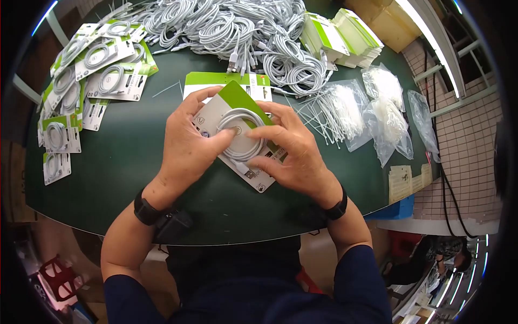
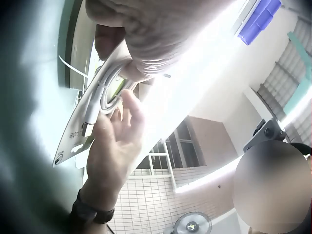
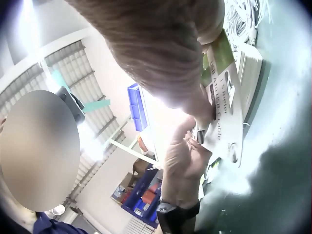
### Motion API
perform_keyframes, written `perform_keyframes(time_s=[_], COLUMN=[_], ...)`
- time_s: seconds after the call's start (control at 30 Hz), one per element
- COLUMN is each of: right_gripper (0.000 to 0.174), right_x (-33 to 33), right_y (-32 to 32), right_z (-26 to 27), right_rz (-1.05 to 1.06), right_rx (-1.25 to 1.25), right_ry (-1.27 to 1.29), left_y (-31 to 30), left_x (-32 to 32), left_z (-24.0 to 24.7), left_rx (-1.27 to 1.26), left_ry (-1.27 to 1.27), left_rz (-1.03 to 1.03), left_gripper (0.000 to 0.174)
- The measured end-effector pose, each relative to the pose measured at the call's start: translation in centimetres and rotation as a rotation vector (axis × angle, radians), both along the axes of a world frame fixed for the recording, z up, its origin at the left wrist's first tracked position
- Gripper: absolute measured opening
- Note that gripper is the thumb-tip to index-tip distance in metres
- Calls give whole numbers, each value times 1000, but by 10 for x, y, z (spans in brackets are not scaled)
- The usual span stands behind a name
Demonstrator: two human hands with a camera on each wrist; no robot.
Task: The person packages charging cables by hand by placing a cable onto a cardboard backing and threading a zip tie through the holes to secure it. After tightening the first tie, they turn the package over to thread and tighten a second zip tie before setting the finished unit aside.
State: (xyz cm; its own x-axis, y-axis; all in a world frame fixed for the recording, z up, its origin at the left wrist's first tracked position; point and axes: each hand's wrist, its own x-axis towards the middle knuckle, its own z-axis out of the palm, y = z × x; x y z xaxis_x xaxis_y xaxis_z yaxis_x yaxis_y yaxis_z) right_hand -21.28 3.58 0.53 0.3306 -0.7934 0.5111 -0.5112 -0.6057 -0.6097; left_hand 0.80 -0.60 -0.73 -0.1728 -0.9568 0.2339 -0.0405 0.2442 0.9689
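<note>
Over the table, head view: left hand (image 1: 186,146) is gripping the card (image 1: 237,97), thumb pressing the cable (image 1: 249,152) coiled on it; right hand (image 1: 294,148) is pinching the cable against the card.
Around the hands: the card is being held over the green table (image 1: 124,167), near a cable pile (image 1: 232,27) and packed cards (image 1: 102,65).
Left wrist view: left fingers are curling round the card's top edge; right hand is holding it from below.
Right wrist view: both hands are clutching the card; the cable is mostly hidden.

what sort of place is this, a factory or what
Probably a packing bench in a small factory: a heap of loose white cables, finished carded packs beside it, and the left hand and right hand holding a coiled cable on a backing card.
</note>
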Motion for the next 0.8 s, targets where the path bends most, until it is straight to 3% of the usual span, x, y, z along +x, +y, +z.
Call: perform_keyframes(time_s=[0.2,0.3,0.47,0.57,0.8], right_gripper=[42,42,40,37,33], right_x=[-3,-4,-1,5,3], right_y=[4,5,11,17,9], right_z=[2,11,6,11,-6], right_rz=[49,167,185,119,183], right_rx=[-4,23,30,13,-163], right_ry=[138,342,369,581,542], left_y=[-10,-11,-17,-16,-19], left_x=[13,16,23,21,24], left_z=[-5,-6,-3,-7,-11], left_rx=[140,176,240,215,220], left_ry=[-33,-80,-228,-284,-249], left_rz=[-114,-183,-320,-328,-315], left_gripper=[60,58,61,59,55])
